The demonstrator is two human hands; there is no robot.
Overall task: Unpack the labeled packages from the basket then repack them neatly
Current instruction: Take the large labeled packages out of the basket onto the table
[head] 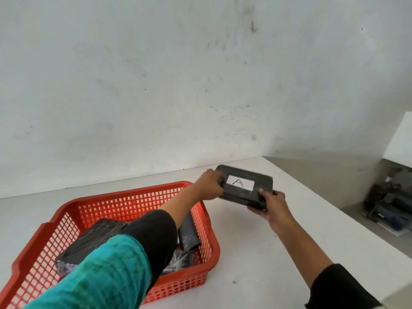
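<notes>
Red plastic lattice basket, glossy

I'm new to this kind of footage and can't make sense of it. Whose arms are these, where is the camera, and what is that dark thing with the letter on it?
There is no machine here. A person wears one camera on the head, looking forward and down, so the arms you see are their own. The single picture comes from that camera.

Both hands hold one dark wrapped package above the white table, to the right of the basket: the left hand grips its left end, the right hand its near right corner. Its white label shows a hand-drawn "A".

The orange basket sits on the table and holds more dark packages, partly hidden by the left arm. A plain wall stands behind.
</notes>
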